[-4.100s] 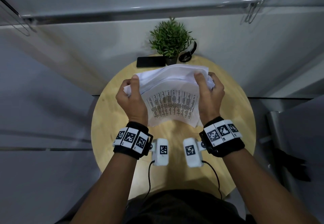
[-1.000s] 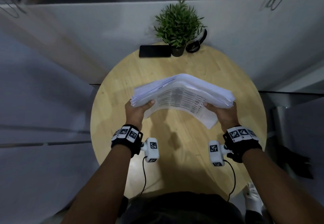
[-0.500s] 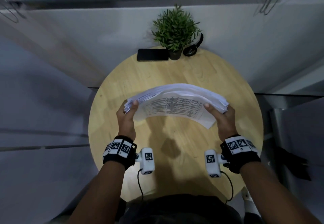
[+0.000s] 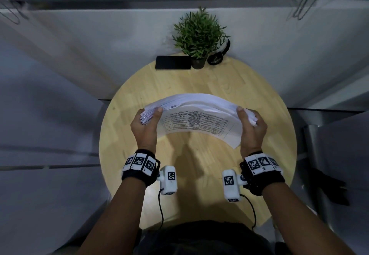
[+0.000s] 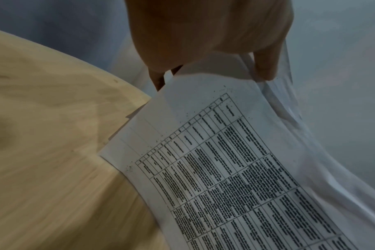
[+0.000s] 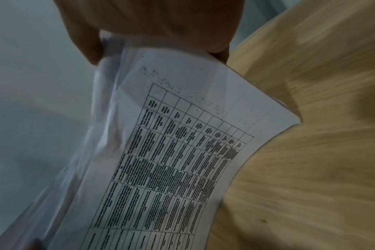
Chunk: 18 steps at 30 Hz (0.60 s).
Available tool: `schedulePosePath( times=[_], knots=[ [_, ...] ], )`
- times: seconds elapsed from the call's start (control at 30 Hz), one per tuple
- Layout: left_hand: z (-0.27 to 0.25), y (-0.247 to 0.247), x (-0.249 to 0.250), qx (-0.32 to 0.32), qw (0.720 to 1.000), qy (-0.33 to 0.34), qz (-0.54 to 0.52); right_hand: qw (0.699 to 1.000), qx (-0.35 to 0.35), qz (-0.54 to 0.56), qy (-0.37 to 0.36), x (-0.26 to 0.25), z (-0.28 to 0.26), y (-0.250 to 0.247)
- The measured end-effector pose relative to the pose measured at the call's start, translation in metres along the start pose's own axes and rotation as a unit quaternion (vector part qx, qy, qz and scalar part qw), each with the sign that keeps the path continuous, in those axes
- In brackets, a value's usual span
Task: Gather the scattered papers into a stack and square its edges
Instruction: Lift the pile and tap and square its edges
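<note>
A thick stack of white papers (image 4: pixel 197 115) hangs bowed above the round wooden table (image 4: pixel 259 99), its near sheet printed with a table of text. My left hand (image 4: pixel 146 123) grips the stack's left end, thumb on the near face. My right hand (image 4: pixel 252 127) grips the right end the same way. In the left wrist view the printed sheet (image 5: pixel 235 169) runs down from my left hand (image 5: pixel 203 42), with lower sheet corners stepped out of line. The right wrist view shows the same sheet (image 6: pixel 182 160) under my right hand (image 6: pixel 150 25).
At the table's far edge stand a small potted plant (image 4: pixel 199 39), a black phone (image 4: pixel 173 62) to its left and a black strap-like object (image 4: pixel 218 56) to its right. White walls close in behind. Bare wood lies under the stack.
Over the last second the stack came nearer and tipped up so its printed face turns more toward me. Both hands kept their grip on its ends.
</note>
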<state>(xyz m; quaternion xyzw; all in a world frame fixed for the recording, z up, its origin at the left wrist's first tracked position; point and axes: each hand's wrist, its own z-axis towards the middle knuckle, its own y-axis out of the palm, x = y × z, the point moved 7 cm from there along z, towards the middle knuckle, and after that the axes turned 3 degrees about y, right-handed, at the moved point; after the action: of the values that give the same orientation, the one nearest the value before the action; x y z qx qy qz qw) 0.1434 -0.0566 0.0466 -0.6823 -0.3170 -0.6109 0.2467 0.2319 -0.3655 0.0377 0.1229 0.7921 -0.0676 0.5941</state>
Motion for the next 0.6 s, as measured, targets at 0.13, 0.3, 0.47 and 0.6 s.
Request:
schedulePosePath(
  times=[0.13,0.3,0.47,0.6],
  knots=[
    [0.0005,-0.0027,0.0002,0.012,1.000,-0.007,0.003,1.000,0.000,-0.024,-0.016,-0.0004,0.0006,-0.0019],
    [0.0009,-0.0020,-0.0010,0.002,1.000,-0.013,-0.007,0.999,-0.003,-0.028,-0.020,-0.0001,-0.0008,-0.0030],
    [0.0031,-0.0031,-0.0004,0.001,1.000,-0.021,0.006,0.999,-0.011,-0.035,-0.012,0.0034,0.0026,-0.0030],
    [0.0022,-0.0056,-0.0022,0.000,1.000,-0.024,0.019,0.999,-0.020,-0.037,-0.005,0.0020,0.0052,-0.0054]
  ],
)
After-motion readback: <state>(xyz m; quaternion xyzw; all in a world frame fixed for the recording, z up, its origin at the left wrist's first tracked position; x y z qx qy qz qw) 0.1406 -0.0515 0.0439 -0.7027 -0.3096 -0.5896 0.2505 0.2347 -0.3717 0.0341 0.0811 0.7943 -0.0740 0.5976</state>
